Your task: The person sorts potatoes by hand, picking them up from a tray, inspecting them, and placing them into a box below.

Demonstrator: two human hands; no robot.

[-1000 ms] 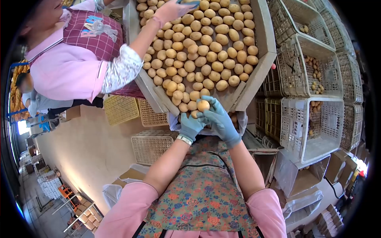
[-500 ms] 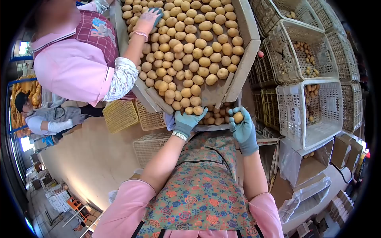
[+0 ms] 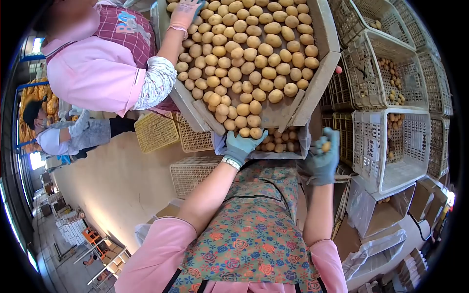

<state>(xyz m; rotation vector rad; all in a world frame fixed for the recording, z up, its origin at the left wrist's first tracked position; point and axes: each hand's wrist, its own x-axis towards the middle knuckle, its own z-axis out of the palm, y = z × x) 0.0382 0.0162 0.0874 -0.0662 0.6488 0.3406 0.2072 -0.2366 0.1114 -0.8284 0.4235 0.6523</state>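
My left hand [image 3: 240,148], in a grey-green glove, lies at the mouth of the wooden sorting tray [image 3: 279,118], fingers spread against the front potatoes [image 3: 244,132]. Those are small, round and tan, and many more cover the tray behind them. My right hand [image 3: 324,158], gloved alike and slightly blurred, is raised to the right of the tray mouth. Its fingers are curled around one small potato [image 3: 326,146]. Between the hands, below the tray lip, a plastic-lined box [image 3: 304,141] holds more potatoes.
At the left, a co-worker in a pink sleeve [image 3: 97,83] has a gloved hand [image 3: 187,12] over the tray. Stacked plastic crates [image 3: 386,146] with some potatoes stand at the right. Yellow baskets [image 3: 155,133] sit left of the tray. Another person [image 3: 73,129] stands farther off.
My right hand has moved to the right, away from the box, with the potato in its fingers. My left hand stays at the tray mouth. The whole view has shifted somewhat.
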